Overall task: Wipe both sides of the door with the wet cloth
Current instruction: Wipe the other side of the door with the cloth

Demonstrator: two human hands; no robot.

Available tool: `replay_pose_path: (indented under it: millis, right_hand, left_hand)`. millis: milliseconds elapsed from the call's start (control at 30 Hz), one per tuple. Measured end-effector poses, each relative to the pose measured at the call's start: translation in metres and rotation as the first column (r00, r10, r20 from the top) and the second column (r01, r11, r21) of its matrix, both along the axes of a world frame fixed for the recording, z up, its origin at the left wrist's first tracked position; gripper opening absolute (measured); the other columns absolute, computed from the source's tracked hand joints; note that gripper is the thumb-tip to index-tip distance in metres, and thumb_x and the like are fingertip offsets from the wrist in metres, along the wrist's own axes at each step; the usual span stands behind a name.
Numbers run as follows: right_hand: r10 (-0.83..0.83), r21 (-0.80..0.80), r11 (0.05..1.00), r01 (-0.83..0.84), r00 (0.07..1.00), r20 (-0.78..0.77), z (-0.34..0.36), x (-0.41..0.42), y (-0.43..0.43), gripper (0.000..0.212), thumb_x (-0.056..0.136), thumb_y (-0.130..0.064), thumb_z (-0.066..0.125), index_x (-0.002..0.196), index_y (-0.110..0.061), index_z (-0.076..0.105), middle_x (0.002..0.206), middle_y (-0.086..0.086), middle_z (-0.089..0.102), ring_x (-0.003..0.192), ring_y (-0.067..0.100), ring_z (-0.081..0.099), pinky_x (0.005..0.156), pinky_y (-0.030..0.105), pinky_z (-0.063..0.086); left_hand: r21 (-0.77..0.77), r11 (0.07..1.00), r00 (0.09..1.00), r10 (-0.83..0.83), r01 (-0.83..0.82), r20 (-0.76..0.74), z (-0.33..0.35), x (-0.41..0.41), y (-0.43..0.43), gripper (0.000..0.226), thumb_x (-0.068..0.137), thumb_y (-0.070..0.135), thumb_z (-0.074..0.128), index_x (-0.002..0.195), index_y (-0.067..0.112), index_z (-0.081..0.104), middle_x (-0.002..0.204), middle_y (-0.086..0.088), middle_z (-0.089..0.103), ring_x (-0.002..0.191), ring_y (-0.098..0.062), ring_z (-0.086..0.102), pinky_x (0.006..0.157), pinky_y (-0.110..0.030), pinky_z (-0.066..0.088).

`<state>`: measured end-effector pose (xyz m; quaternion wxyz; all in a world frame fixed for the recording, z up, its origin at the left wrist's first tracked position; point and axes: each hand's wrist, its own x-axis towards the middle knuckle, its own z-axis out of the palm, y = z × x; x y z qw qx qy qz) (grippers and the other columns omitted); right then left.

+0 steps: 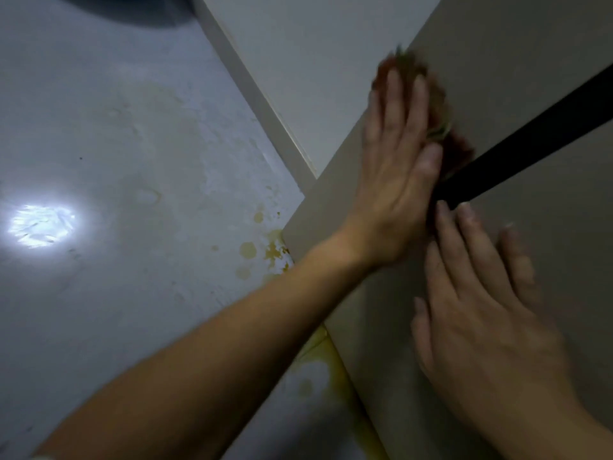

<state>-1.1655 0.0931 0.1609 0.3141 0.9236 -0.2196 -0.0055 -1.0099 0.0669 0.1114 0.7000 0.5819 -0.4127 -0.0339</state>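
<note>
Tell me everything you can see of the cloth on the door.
The cloth is reddish-brown with a pale greenish streak, blurred and bunched. It is mostly hidden under the left hand, whose straight fingers press it flat against the beige door, beside the door's black strip. Whether it is wet cannot be told.

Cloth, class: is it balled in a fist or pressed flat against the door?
Pressed flat: the left hand presses the cloth on the door with straight fingers; its blurred edges show around them.
</note>
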Motion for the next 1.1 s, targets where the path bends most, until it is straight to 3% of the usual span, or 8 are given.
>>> replay_pose_path:
  millis: [167, 333, 433, 533, 633, 800, 967, 1100]
  right_hand:
    - [0.033, -0.041, 0.999, -0.035, 0.998, -0.054, 0.004, -0.045, 0.003, 0.073, 0.084, -0.019, 0.048, 0.151, 0.007, 0.037, 0.167, 0.02, 0.02, 0.156, 0.035, 0.016, 0.127, 0.053, 0.009]
    - [0.023, -0.015, 1.0, -0.024, 0.998, -0.062, -0.001, -0.044, 0.003, 0.079, 0.078, -0.027, 0.054, 0.149, 0.006, 0.042, 0.166, 0.023, 0.019, 0.156, 0.038, 0.012, 0.125, 0.058, 0.005]
    - [0.021, 0.003, 1.0, -0.02, 0.997, -0.077, -0.001, -0.043, 0.002, 0.077, 0.079, -0.029, 0.052, 0.148, 0.004, 0.044, 0.166, 0.025, 0.019, 0.156, 0.039, 0.012, 0.125, 0.058, 0.001]
    - [0.024, 0.001, 1.0, -0.024, 0.997, -0.072, -0.001, -0.044, 0.003, 0.076, 0.079, -0.027, 0.055, 0.148, 0.003, 0.046, 0.166, 0.024, 0.02, 0.156, 0.039, 0.013, 0.125, 0.058, 0.003]
    - [0.036, -0.019, 0.999, -0.038, 0.995, -0.088, 0.003, -0.046, 0.004, 0.076, 0.082, -0.027, 0.055, 0.15, 0.004, 0.043, 0.166, 0.023, 0.018, 0.156, 0.039, 0.012, 0.126, 0.057, 0.004]
    - [-0.002, -0.05, 0.999, 0.003, 1.0, 0.01, 0.014, -0.063, 0.005, 0.077, 0.081, -0.025, 0.055, 0.151, 0.005, 0.04, 0.167, 0.021, 0.017, 0.156, 0.039, 0.009, 0.124, 0.06, 0.004]
    - [-0.003, -0.059, 0.998, 0.004, 1.0, 0.018, 0.009, -0.072, 0.007, 0.074, 0.082, -0.023, 0.055, 0.15, 0.005, 0.042, 0.167, 0.021, 0.017, 0.157, 0.038, 0.009, 0.122, 0.066, 0.01]
    - [0.027, -0.059, 0.998, -0.033, 0.994, -0.109, -0.001, -0.074, 0.005, 0.074, 0.085, -0.026, 0.051, 0.152, 0.004, 0.039, 0.167, 0.021, 0.016, 0.157, 0.037, 0.01, 0.124, 0.062, 0.007]
  left_hand:
    - [0.046, 0.998, 0.997, 0.042, -0.045, 0.068, -0.054, 0.001, -0.002, 0.061, 0.106, 0.023, 0.028, 0.158, -0.004, 0.01, 0.167, -0.026, -0.006, 0.156, -0.04, -0.01, 0.126, -0.056, -0.002]
    - [0.27, 0.963, 0.968, 0.058, 0.01, -0.243, -0.161, -0.053, 0.017, 0.064, 0.107, 0.038, 0.024, 0.156, 0.027, -0.016, 0.161, 0.014, -0.032, 0.155, -0.016, -0.02, 0.127, -0.05, -0.001]
    - [0.343, 0.935, 0.925, 0.047, 0.092, -0.376, -0.182, -0.058, 0.024, 0.062, 0.103, 0.048, 0.021, 0.146, 0.046, -0.024, 0.159, 0.014, -0.036, 0.154, -0.01, -0.023, 0.127, -0.049, -0.001]
    - [0.326, 0.942, 0.931, 0.048, 0.078, -0.361, -0.148, -0.066, 0.021, 0.067, 0.101, 0.046, 0.02, 0.153, 0.028, -0.019, 0.164, 0.001, -0.03, 0.153, -0.013, -0.026, 0.127, -0.044, -0.006]
    - [0.155, 0.987, 0.981, -0.006, 0.037, -0.196, -0.095, -0.082, 0.017, 0.07, 0.105, 0.044, 0.022, 0.159, 0.009, -0.005, 0.166, -0.004, -0.022, 0.155, -0.027, -0.021, 0.127, -0.046, -0.007]
    - [0.044, 0.999, 0.998, 0.028, -0.025, -0.055, -0.114, -0.096, 0.014, 0.064, 0.109, 0.043, 0.023, 0.161, 0.019, -0.003, 0.168, -0.006, -0.012, 0.156, -0.041, -0.01, 0.126, -0.057, 0.002]
    - [0.288, 0.957, 0.946, 0.066, 0.03, -0.318, -0.161, -0.116, 0.029, 0.064, 0.107, 0.04, 0.023, 0.158, 0.03, -0.016, 0.167, 0.005, -0.025, 0.155, -0.019, -0.02, 0.125, -0.06, 0.003]
    - [0.191, 0.98, 0.961, 0.005, 0.05, -0.278, -0.116, -0.118, 0.027, 0.065, 0.107, 0.032, 0.026, 0.16, 0.012, -0.006, 0.167, -0.003, -0.025, 0.155, -0.024, -0.024, 0.126, -0.053, -0.009]
